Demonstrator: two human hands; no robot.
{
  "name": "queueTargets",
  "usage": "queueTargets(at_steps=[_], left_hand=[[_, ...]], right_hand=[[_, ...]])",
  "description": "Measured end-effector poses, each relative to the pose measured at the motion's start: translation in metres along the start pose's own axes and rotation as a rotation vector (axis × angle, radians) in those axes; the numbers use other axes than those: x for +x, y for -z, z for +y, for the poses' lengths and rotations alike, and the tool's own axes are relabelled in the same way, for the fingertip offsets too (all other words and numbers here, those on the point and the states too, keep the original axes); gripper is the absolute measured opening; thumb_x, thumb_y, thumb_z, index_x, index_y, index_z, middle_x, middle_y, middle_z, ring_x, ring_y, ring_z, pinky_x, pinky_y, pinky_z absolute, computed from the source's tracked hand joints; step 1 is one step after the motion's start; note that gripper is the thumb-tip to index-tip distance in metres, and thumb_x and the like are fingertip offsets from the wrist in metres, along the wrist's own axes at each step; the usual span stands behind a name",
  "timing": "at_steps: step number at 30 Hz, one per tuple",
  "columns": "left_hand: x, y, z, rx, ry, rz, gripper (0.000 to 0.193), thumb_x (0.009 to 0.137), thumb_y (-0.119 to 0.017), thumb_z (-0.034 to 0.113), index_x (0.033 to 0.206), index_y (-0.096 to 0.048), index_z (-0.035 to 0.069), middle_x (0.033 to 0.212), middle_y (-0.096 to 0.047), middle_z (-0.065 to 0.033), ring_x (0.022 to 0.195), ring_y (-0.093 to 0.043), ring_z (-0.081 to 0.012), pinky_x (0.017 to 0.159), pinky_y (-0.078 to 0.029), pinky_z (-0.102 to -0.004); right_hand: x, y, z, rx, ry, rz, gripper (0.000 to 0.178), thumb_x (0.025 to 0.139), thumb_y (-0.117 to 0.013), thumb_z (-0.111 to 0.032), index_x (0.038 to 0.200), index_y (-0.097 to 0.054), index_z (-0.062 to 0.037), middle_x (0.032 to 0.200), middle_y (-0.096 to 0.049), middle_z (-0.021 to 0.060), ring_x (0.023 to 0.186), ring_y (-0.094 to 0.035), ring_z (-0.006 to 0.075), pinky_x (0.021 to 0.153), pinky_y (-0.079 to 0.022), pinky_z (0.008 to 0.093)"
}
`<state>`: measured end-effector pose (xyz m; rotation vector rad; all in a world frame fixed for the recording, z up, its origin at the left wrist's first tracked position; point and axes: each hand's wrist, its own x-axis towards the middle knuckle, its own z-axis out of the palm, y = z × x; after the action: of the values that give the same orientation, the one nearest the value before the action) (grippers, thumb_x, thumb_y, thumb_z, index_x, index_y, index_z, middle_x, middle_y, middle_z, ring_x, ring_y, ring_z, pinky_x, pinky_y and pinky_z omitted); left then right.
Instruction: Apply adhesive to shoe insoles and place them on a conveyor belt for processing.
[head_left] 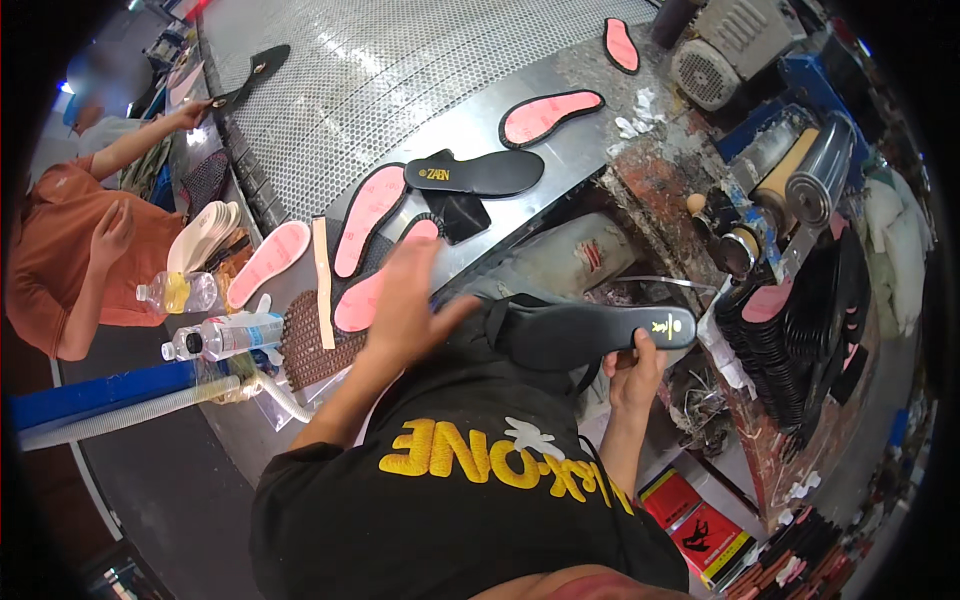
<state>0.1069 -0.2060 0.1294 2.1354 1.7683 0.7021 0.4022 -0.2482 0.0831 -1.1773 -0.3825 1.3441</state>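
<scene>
My right hand [634,378] grips a black insole [575,335] by its end, thumb on top beside a small gold print. The insole lies level in front of my body. My left hand [408,310], blurred by motion, has its thumb stretched away from the fingers and holds nothing that I can see. It is over a pink insole with a black edge [357,305], partly hidden; touching cannot be told. Just beyond lie another pink insole [372,215] and a black insole with gold lettering [480,174], which rests across a dark flat piece [466,216].
A perforated metal surface [370,80] stretches away ahead. At left are plastic bottles [240,335], a brown textured mat [305,345] and a person in an orange shirt [100,250] holding a black piece. A roller machine [790,180] and stacked black pieces [800,330] stand at right.
</scene>
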Motion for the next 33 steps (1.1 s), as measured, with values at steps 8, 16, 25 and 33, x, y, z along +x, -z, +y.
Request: queueTargets(at_steps=[8, 16, 25, 33], left_hand=[[0.039, -0.011, 0.08, -0.778, -0.123, -0.613, 0.03, 0.086, -0.071, 0.016, 0.109, -0.063, -0.002, 0.098, -0.069, -0.013, 0.089, -0.067, -0.0196, 0.08, -0.051, -0.0305], [0.143, 0.065, 0.181, -0.748, -0.72, -0.407, 0.032, 0.084, -0.07, 0.009, 0.113, -0.063, -0.002, 0.101, -0.069, -0.012, 0.084, -0.068, -0.0185, 0.077, -0.053, -0.0302], [0.354, 0.002, 0.235, -0.509, -0.95, -0.643, 0.062, 0.079, -0.076, 0.016, 0.134, -0.051, 0.001, 0.131, -0.058, -0.0113, 0.121, -0.054, -0.0202, 0.103, -0.043, -0.035], [0.384, -0.037, 0.249, -0.321, -1.145, -0.789, 0.088, 0.068, -0.085, 0.029, 0.141, -0.043, 0.001, 0.139, -0.051, -0.0169, 0.126, -0.05, -0.0279, 0.106, -0.04, -0.0363]], right_hand=[[-0.055, 0.006, -0.045, 0.153, 0.219, -0.079, 0.053, 0.088, -0.063, -0.027, 0.126, -0.042, 0.0024, 0.078, -0.063, 0.0131, 0.038, -0.051, 0.0156, 0.033, -0.039, 0.0246], [-0.059, 0.044, -0.163, -0.051, 1.102, 0.678, 0.041, 0.087, -0.063, -0.02, 0.123, -0.053, -0.0031, 0.105, -0.06, 0.0075, 0.075, -0.059, 0.011, 0.055, -0.048, 0.0213], [0.019, 0.095, -0.279, 0.035, 0.798, 0.448, 0.034, 0.09, -0.063, -0.012, 0.119, -0.048, -0.0014, 0.076, -0.064, 0.0161, 0.058, -0.064, 0.0174, 0.048, -0.053, 0.0263], [0.07, 0.038, -0.295, -0.168, 0.553, 0.362, 0.034, 0.091, -0.064, -0.013, 0.119, -0.048, -0.0044, 0.082, -0.066, 0.0156, 0.058, -0.065, 0.0144, 0.048, -0.054, 0.0227]])
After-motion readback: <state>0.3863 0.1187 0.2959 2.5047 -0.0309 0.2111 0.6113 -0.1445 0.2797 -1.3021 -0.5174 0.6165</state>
